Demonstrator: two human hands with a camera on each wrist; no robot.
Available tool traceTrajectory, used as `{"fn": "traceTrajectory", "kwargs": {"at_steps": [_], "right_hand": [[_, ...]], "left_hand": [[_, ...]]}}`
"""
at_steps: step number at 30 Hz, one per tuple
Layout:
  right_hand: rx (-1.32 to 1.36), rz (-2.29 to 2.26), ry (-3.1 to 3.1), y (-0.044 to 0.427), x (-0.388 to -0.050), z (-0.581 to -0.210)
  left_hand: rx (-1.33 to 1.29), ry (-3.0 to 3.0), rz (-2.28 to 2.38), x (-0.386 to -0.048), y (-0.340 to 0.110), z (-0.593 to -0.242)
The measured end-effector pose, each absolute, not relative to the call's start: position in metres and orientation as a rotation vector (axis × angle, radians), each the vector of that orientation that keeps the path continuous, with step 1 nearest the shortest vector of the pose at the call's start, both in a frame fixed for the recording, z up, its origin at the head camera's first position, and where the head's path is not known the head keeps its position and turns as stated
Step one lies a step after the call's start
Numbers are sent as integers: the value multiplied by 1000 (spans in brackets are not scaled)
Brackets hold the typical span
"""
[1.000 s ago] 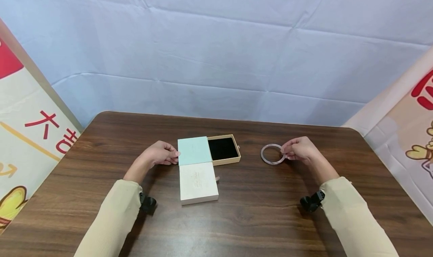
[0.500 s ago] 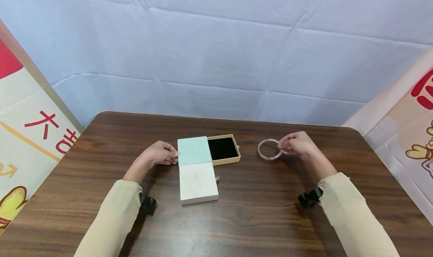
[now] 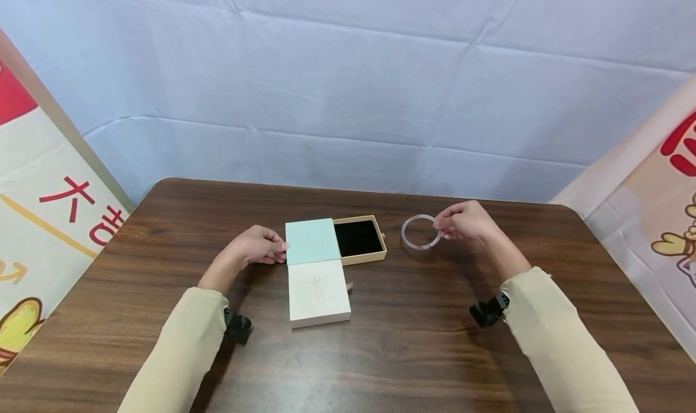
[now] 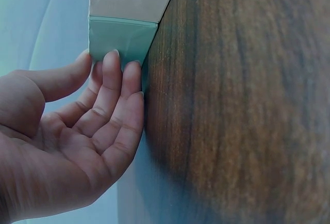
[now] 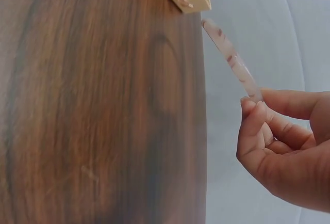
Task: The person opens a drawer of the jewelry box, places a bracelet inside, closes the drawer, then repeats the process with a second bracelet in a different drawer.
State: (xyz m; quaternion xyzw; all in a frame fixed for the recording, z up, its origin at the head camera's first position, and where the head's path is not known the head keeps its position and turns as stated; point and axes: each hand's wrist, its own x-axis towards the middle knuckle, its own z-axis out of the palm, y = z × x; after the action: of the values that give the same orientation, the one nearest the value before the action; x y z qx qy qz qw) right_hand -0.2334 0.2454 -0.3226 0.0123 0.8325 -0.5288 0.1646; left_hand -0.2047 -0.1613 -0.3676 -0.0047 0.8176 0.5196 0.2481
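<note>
My left hand (image 3: 260,246) holds the left side of a mint-green drawer box (image 3: 311,243), thumb at its top edge and fingertips against its side, as the left wrist view also shows. The box's cream drawer (image 3: 364,259) is slid out to the right and has a black lining. To the right, my right hand (image 3: 462,221) pinches a pale bangle (image 3: 405,227) between thumb and fingers. In the right wrist view the bangle (image 5: 229,56) is held above the table, tilted, with reddish-brown marks, near the drawer's pull tab (image 5: 184,1).
A white box (image 3: 318,292) with faint gold lettering lies against the near side of the mint box, a small tab (image 3: 350,287) at its right. All stand on a dark wooden table (image 3: 402,352). A pale cloth (image 3: 348,99) hangs behind the table.
My right hand has lifted the bangle and carried it leftward and away from me, closer to the drawer. The left hand and both boxes have stayed put.
</note>
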Motion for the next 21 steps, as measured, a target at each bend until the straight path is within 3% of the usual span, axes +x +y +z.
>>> {"fn": "traceTrajectory", "kwargs": {"at_steps": [21], "right_hand": [[7,-1507,2374,206,-237,-320]], "left_hand": [[-18,2221,1426,-205,-160,-368]]}}
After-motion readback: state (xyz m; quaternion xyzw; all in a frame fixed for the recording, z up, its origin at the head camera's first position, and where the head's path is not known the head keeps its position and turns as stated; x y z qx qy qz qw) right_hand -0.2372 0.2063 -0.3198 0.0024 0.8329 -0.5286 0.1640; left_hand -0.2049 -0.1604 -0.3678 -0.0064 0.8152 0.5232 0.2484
